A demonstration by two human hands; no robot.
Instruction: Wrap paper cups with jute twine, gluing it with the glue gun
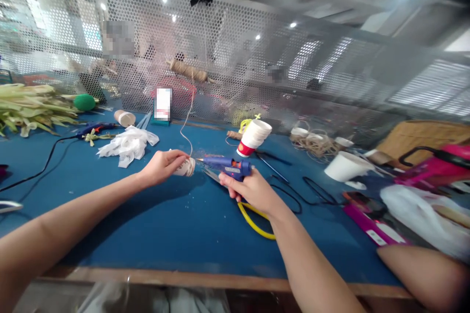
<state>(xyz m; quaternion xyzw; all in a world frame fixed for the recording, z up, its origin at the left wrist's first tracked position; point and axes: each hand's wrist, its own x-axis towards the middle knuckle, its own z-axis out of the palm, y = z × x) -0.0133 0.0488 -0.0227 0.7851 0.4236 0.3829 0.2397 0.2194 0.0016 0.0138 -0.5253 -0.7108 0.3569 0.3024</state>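
Note:
My left hand (164,165) is closed around a small paper cup (182,168) lying on its side, its rim end facing right. Cord is wound at that end, and a strand of twine (186,123) runs up from it to a spool (189,70) on the mesh panel. In my right hand (247,187) is a blue glue gun (229,165), gripped by its handle. Its nozzle points left, close to the wound end of the cup; whether they touch I cannot tell. Scissors with yellow handles (257,225) lie on the table below my right hand.
A stack of paper cups (254,136) stands behind the glue gun. White plastic (128,145) and a second glue gun (97,128) lie at left. Coiled twine (312,144), a white roll (347,166) and a plastic bag (422,215) sit at right, near another person's arm (422,271).

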